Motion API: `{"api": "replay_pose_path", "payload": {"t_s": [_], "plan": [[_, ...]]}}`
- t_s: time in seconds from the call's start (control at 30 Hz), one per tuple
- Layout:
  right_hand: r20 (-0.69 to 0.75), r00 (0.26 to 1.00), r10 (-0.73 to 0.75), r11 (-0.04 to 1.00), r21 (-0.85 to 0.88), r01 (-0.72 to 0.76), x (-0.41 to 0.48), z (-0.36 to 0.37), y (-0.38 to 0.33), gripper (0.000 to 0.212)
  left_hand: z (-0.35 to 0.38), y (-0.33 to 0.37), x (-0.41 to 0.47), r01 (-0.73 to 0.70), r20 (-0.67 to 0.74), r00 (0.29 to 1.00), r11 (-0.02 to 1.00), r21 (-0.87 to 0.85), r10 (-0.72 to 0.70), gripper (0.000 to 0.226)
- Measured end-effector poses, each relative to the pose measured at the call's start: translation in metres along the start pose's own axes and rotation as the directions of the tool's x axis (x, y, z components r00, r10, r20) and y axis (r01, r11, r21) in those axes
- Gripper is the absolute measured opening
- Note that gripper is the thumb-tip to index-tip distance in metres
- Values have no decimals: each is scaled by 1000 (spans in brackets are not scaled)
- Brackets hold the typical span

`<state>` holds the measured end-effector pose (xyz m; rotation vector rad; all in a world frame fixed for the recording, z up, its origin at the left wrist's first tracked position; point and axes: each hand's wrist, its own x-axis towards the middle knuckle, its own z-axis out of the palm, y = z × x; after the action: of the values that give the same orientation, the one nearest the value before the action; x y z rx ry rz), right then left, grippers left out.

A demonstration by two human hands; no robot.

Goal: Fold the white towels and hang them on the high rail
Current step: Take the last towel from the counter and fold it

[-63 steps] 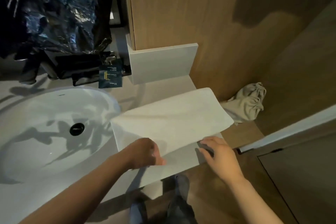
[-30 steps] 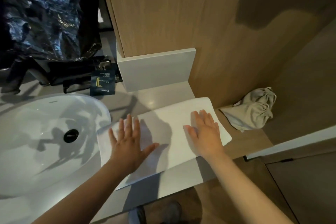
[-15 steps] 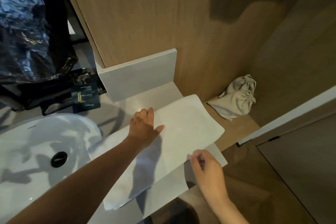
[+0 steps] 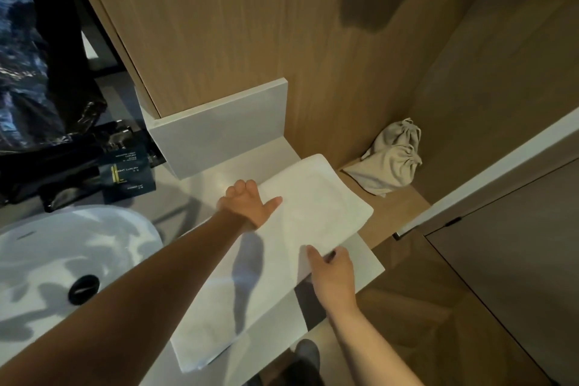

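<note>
A folded white towel [image 4: 316,216] lies flat on the pale counter [image 4: 366,263], right of the basin. My left hand [image 4: 247,205] rests at the towel's far long edge, fingers curled over that edge and thumb on top. My right hand [image 4: 332,266] pinches the near long edge, thumb on top and fingers underneath. The towel's right end sticks out past the counter's corner. No rail is in view.
A white oval basin [image 4: 47,263] with a dark drain fills the left. A dark card [image 4: 128,174] and black items stand behind it. A beige drawstring bag [image 4: 391,160] lies on a wooden shelf at the right. Wood panel walls rise behind.
Both hands pressed flat on the towel a second ago. Since then the left hand slid to the far edge and the right hand dropped to the near edge and gripped it.
</note>
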<state>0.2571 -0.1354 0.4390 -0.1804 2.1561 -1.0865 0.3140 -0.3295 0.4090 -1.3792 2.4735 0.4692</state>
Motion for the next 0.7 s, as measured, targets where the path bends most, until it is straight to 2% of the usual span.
{"api": "replay_pose_path", "payload": {"t_s": [0.1,0.2,0.3,0.37,0.43,0.5,0.63,0.7], "plan": [[-23,1000,-20,991,-133,17,4,12,-9,39,10,5,-8,-4,-76,997,997,76,10,72],[-102,995,9,993,-117,-21,10,18,-19,32,7,6,-9,75,-97,992,997,-33,-77,64],[-143,989,33,999,33,-28,18,18,-26,40,-3,4,-2,143,-77,984,968,-205,-161,54],[-139,987,76,982,180,-50,22,17,-29,53,-8,-2,1,106,-62,990,954,-280,-128,51],[-117,983,143,939,329,-97,26,15,-27,55,-11,-10,3,63,-43,996,938,-341,-83,53],[-99,977,189,909,394,-136,30,11,-23,52,-11,-15,6,51,-29,997,938,-343,-65,54],[-88,978,187,951,265,-158,31,10,-12,46,-13,-14,13,86,81,995,948,-306,-64,59],[-71,990,122,989,97,-114,30,11,-6,43,-14,-15,15,74,107,993,944,-322,-42,63]]}}
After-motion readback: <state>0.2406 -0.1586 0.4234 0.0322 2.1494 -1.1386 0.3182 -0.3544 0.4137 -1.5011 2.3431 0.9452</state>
